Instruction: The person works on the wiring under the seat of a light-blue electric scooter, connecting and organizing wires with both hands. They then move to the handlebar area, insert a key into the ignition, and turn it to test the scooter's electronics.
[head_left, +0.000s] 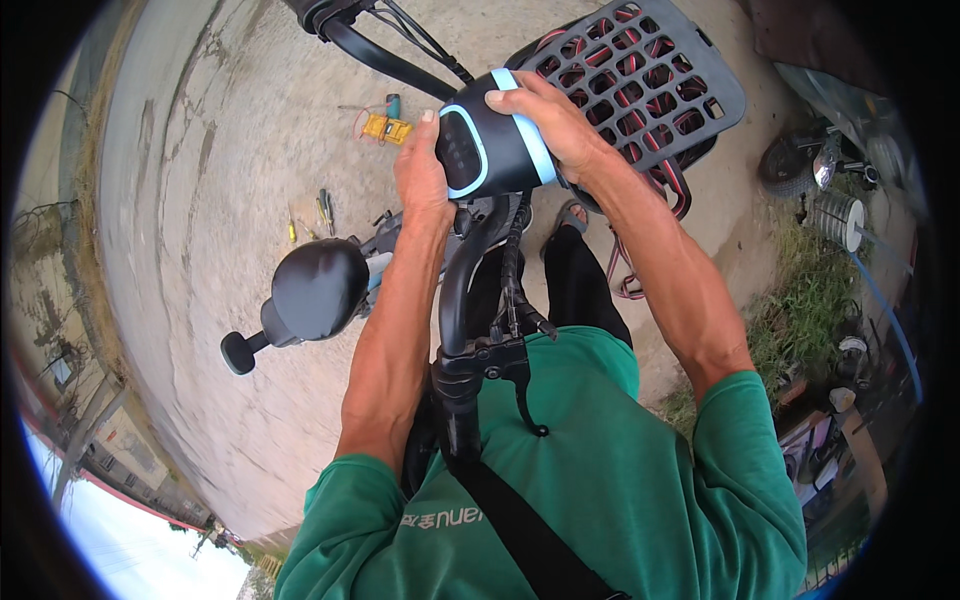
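Note:
A black dashboard housing (505, 150) with light blue trim sits at the middle of an electric bike's handlebar (462, 280). My left hand (422, 170) grips its left side, thumb along the edge by the dark display panel. On the right, my right hand (558, 125) is closed over the housing, with the thumb on top across the blue band. The undersides of both hands' fingers are hidden. The near handlebar grip (457, 410) and brake lever (523, 392) lie between my forearms, close to my green shirt. Cables (514, 265) run along the bar.
A dark plastic basket (640, 90) with red-and-black straps stands at the right of the housing. The black saddle (320, 288) is at left. A yellow multimeter (387, 128) and several hand tools (324, 212) lie on the concrete. Wheel parts (788, 165) and clutter line the right side.

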